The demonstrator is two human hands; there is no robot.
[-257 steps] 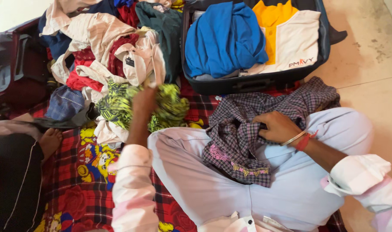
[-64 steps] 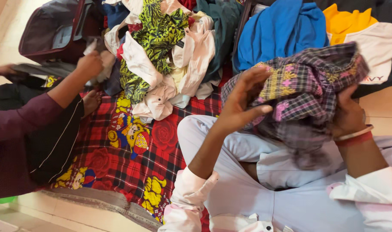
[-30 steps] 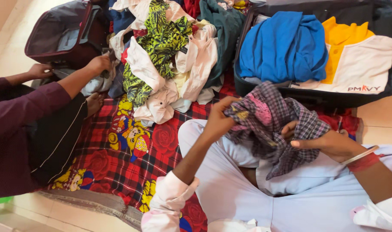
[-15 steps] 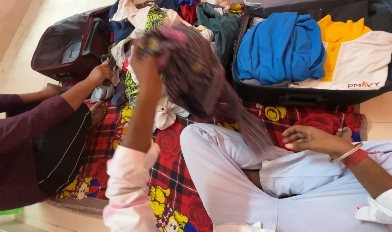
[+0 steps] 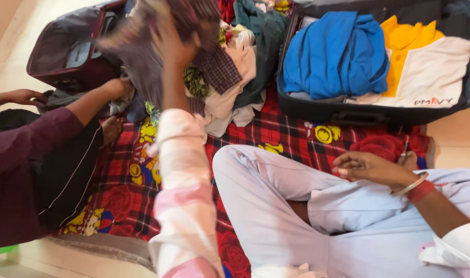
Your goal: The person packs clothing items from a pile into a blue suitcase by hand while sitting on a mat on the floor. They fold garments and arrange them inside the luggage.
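**Checked garment going onto the heap**

The checked garment (image 5: 158, 46), over the lap a second ago, is now hanging above the clothes pile (image 5: 235, 67). The left hand (image 5: 172, 41) is clutching it, arm stretched out. The right hand (image 5: 366, 167) is resting loosely open, holding nothing, by the knee.

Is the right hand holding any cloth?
No, the right hand rests open and empty on the knee; only the left hand holds the checked cloth.

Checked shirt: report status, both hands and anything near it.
Left hand grips checked shirt, raised over clothes pile. Right hand empty, on knee. Another person's hand at pile's edge.
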